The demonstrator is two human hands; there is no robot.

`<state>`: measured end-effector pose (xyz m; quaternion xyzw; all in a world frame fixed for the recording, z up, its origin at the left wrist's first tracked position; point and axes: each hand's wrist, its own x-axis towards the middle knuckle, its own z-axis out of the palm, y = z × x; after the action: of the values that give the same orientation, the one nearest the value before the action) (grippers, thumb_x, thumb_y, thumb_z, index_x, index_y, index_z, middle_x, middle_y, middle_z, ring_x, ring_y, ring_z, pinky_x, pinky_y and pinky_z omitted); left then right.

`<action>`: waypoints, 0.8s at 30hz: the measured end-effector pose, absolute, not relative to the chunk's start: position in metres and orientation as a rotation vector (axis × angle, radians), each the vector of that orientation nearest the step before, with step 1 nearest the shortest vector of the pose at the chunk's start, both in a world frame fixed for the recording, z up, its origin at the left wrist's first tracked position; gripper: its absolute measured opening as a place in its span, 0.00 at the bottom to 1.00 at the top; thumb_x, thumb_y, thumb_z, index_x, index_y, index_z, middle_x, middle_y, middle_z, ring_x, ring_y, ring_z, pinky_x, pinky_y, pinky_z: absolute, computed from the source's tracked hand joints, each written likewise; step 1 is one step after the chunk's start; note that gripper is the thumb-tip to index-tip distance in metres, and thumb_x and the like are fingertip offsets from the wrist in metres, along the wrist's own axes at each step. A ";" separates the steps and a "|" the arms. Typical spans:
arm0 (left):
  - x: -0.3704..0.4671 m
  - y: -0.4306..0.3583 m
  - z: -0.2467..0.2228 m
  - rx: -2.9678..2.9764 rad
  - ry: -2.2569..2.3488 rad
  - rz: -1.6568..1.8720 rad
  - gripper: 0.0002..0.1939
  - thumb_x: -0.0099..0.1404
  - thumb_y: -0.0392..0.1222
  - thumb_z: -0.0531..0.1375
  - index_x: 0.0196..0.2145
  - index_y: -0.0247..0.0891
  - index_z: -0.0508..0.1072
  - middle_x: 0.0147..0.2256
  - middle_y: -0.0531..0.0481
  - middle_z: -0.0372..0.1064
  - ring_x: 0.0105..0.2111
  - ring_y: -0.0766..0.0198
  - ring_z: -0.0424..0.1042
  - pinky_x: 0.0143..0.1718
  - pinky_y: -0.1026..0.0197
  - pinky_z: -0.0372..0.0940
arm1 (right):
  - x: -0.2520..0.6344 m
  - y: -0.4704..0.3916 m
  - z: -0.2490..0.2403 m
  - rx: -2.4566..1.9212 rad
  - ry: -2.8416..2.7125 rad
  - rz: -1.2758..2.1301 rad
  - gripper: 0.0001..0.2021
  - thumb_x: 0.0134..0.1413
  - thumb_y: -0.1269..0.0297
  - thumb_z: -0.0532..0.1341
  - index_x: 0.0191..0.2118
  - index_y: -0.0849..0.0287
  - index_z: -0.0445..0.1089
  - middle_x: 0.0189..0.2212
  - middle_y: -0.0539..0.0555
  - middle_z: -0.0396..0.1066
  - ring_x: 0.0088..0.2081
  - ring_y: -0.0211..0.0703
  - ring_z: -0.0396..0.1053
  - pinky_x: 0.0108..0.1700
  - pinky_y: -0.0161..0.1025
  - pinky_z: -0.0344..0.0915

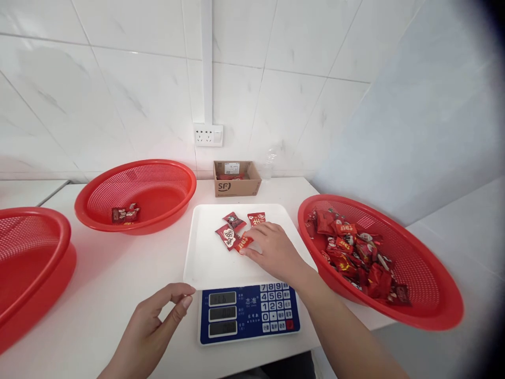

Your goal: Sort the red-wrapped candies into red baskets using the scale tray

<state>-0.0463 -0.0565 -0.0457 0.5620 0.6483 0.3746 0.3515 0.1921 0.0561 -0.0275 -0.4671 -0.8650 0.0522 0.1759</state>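
My right hand [272, 250] reaches over the white tray [213, 271] of a digital scale [249, 315]. Its thumb and fingers are closed around a small red wrapped candy [243, 242]. Beside that candy lie a dark red packet with a cream patch [228, 237] and another dark packet [233, 220]. One more red packet [257, 217] shows just behind my fingers. At the tray's near left corner is my left hand [152, 321], its thumb and index finger curved with a narrow gap between the tips and nothing visible in them.
To the right, a red basket [426, 273] holds many wrapped candies [355, 252]. The back-left basket [169, 208] contains a few packets [126, 213]. Another red basket [47, 268] stands at the left edge. A small cardboard box [237, 187] sits against the tiled wall [138, 100].
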 end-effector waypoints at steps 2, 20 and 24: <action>-0.046 -0.057 -0.046 1.461 1.671 0.969 0.14 0.58 0.55 0.58 0.35 0.45 0.75 0.30 0.52 0.72 0.28 0.63 0.68 0.25 0.66 0.64 | 0.184 0.057 -0.028 -1.401 -2.446 0.063 0.14 0.53 0.53 0.61 0.40 0.57 0.69 0.39 0.56 0.73 0.45 0.52 0.65 0.49 0.52 0.58; -0.044 -0.059 -0.040 1.439 1.670 0.981 0.12 0.57 0.54 0.58 0.32 0.45 0.74 0.29 0.54 0.71 0.28 0.63 0.68 0.25 0.66 0.61 | 0.211 0.060 -0.029 -1.619 -2.312 0.390 0.21 0.58 0.64 0.54 0.56 0.61 0.61 0.60 0.62 0.56 0.61 0.52 0.53 0.60 0.53 0.52; -0.046 -0.060 -0.042 1.443 1.672 0.950 0.13 0.58 0.54 0.58 0.34 0.46 0.74 0.30 0.54 0.71 0.29 0.63 0.68 0.26 0.66 0.62 | 0.206 0.057 -0.031 -1.583 -2.329 0.442 0.18 0.58 0.63 0.54 0.53 0.58 0.66 0.61 0.60 0.55 0.61 0.52 0.53 0.60 0.55 0.53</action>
<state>-0.0460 -0.0599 -0.0419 0.5598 0.6486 0.3688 0.3605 0.2061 0.0572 -0.0313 -0.5494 -0.8085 0.1534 0.1450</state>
